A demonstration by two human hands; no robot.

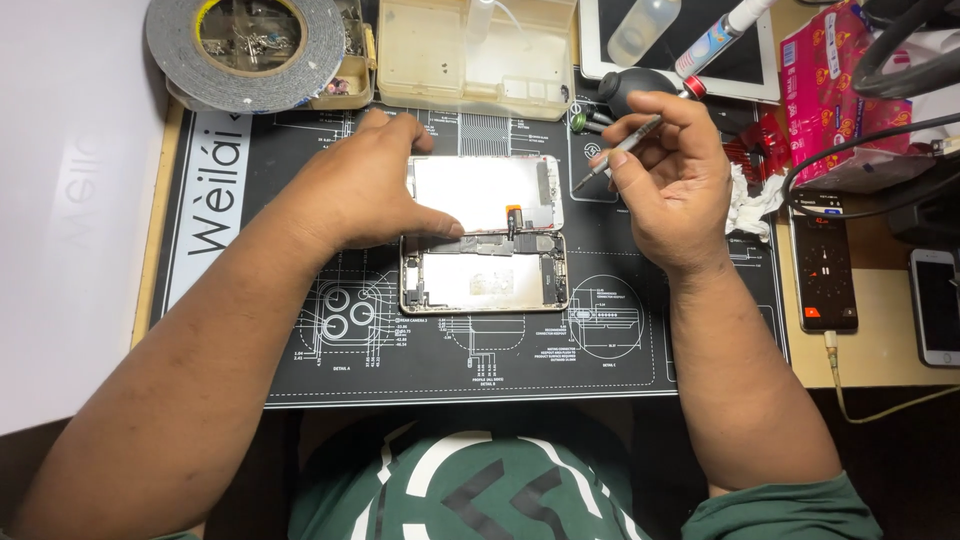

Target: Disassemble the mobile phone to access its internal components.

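Black work mat with white drawings is spread over a wooden desk, and a green shirt with white shapes is seen at the very bottom.

Just past the bare part of the mat, an opened phone is laid flat. Its lower half shows small parts inside. Its screen half is folded away behind it, face down, and the two halves are touching along one long edge.

The left hand is laid on the left end of the screen half. Its fingers are spread and pressed down, and the thumb tip is set right on the seam where the two halves meet. Nothing is gripped by this hand; the phone is only held down.

To the right of the phone, the right hand is lifted a little above the mat. A thin metal screwdriver is pinched tight between its thumb and fingers. The tip is pointed down and left, near the right end of the screen half, but not touching it.

Beyond the right hand, a black rubber air blower is seen, and a white tablet lies behind it. Beyond the left hand, a yellowed plastic box is set. Further left, a big grey roll of tape is seen. Off to the right of the right hand, a dark phone with a lit screen is lying on the desk.
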